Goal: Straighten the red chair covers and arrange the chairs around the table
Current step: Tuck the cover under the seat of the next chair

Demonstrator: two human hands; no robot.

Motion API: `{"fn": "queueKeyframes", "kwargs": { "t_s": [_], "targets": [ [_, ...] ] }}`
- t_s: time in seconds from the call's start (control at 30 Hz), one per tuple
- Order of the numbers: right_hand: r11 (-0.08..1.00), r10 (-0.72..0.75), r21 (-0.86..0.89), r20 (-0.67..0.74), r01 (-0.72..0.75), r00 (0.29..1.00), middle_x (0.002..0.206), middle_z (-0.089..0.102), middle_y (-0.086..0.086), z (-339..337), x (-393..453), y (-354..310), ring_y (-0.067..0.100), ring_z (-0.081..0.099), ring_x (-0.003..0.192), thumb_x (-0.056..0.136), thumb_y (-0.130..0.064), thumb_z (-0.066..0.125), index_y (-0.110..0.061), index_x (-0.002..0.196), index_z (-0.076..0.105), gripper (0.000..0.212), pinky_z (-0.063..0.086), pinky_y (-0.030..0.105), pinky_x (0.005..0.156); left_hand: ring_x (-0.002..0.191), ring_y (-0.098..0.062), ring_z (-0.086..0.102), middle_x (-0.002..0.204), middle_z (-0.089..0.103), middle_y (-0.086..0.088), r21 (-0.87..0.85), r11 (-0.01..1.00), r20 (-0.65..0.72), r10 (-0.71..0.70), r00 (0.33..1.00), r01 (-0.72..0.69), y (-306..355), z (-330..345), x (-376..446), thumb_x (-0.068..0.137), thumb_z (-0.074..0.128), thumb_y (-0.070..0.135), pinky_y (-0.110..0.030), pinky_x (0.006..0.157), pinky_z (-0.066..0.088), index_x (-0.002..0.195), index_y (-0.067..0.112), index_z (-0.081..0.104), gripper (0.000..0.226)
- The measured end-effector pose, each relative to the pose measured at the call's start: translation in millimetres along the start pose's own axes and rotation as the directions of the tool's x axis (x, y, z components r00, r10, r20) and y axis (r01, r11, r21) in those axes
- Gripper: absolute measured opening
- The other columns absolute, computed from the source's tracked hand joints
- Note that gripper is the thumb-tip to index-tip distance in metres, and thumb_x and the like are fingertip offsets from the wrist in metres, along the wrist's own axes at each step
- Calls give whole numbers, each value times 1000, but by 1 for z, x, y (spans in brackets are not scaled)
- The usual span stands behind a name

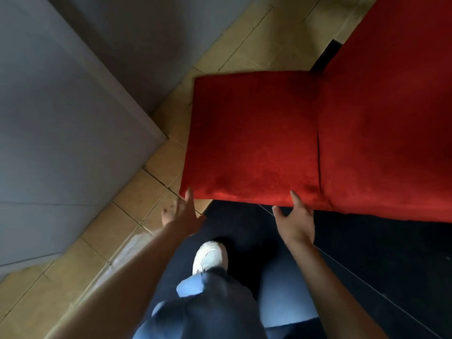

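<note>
A chair in a red velvet cover fills the right half of the view, its seat (pixel 252 135) flat and its backrest (pixel 386 123) running off to the right. My left hand (pixel 181 211) reaches to the seat's near left corner with fingers straight, the fingertips at the cover's edge. My right hand (pixel 294 218) is at the seat's near edge close to the seam with the backrest, thumb lying on the red cloth; its other fingers are hidden under the edge.
A grey wall or cabinet panel (pixel 61 118) stands on the left. Tan floor tiles (pixel 137 199) run diagonally between it and the chair. A dark mat (pixel 367 253) lies under my feet; my white shoe (pixel 210 255) and jeans show below.
</note>
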State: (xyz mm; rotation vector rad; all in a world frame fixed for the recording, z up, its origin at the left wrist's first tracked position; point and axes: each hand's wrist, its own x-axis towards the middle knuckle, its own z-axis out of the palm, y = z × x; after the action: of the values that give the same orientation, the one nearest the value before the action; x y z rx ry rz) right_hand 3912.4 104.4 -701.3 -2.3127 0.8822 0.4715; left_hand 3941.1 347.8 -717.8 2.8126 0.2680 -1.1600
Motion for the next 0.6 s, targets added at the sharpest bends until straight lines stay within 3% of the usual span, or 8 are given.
{"fn": "queueKeyframes", "kwargs": {
  "t_s": [0.13, 0.27, 0.4, 0.6],
  "targets": [
    [998, 60, 32, -65, -58, 996, 147, 28, 19, 37, 22, 14, 38, 57, 108, 87, -43, 66, -32, 151, 23, 78, 42, 32, 69, 125, -34, 47, 144, 35, -17, -220, 965, 41, -134, 990, 139, 5, 41, 32, 86, 56, 58, -49, 100, 42, 151, 26, -15, 101],
    [998, 65, 27, -135, -62, 989, 150, 20, 20, 62, 36, 22, 42, 55, 109, 86, -47, 65, -26, 152, 18, 83, 47, 39, 73, 131, -36, 41, 147, 30, -23, -379, 916, 1, -140, 990, 130, 23, 66, 53, 85, 58, 56, -50, 105, 37, 151, 23, -15, 104],
    [995, 76, 76, -220, -60, 972, 151, 14, 18, 77, 43, 23, 44, 53, 110, 85, -50, 65, -23, 151, 18, 86, 48, 45, 79, 128, -32, 45, 143, 36, -18, -377, 914, -82, -198, 977, 153, 43, 83, 63, 82, 53, 68, -46, 102, 39, 149, 17, -21, 112],
    [992, 81, 118, -246, -53, 966, 155, 7, 20, 87, 42, 29, 46, 49, 117, 84, -50, 66, -22, 153, 9, 94, 48, 49, 79, 131, -38, 40, 144, 34, -26, -722, 680, -97, -286, 953, 130, 58, 106, 62, 81, 55, 67, -48, 104, 35, 151, 19, -14, 110]
  ]
}}
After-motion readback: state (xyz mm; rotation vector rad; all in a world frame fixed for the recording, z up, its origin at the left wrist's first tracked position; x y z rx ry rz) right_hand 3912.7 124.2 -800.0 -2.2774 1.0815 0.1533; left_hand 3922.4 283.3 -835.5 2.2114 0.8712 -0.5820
